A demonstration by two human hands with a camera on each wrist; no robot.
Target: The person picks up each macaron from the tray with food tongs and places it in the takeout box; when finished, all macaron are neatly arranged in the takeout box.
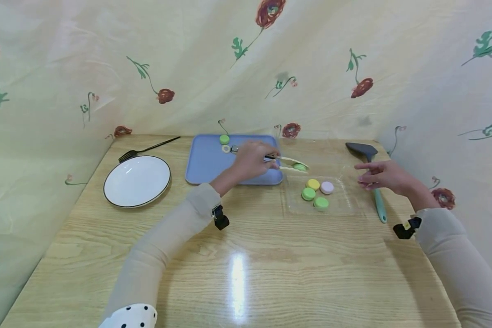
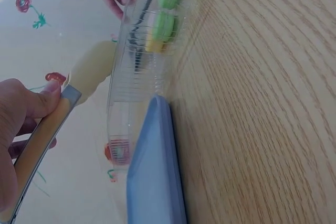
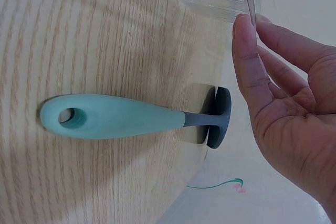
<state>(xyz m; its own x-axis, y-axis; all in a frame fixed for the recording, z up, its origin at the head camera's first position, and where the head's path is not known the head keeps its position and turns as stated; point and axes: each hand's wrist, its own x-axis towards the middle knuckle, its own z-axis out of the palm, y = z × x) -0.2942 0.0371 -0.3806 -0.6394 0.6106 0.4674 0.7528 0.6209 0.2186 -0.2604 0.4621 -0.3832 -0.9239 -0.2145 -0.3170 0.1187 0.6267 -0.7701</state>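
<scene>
My left hand (image 1: 252, 159) grips a pair of tongs (image 2: 44, 145) with cream tips. Between those tips sits a green macaron (image 1: 299, 167), held above the clear plastic box (image 1: 289, 200). A yellow macaron (image 1: 313, 184), a lilac macaron (image 1: 327, 187) and two green macarons (image 1: 321, 203) lie inside the box. With thumb and finger, my right hand (image 1: 383, 176) pinches a clear plastic edge (image 3: 251, 3) at the box's right side. One more green macaron (image 1: 224, 139) rests at the back of the blue tray (image 1: 207, 166), partly beneath my left hand.
A white dark-rimmed plate (image 1: 137, 181) stands on the left, with a black fork (image 1: 147, 149) behind it. Right of the box, a turner with a mint handle (image 1: 379, 205) and dark head lies below my right hand. Patterned cloth (image 1: 213, 68) hangs behind the wooden table.
</scene>
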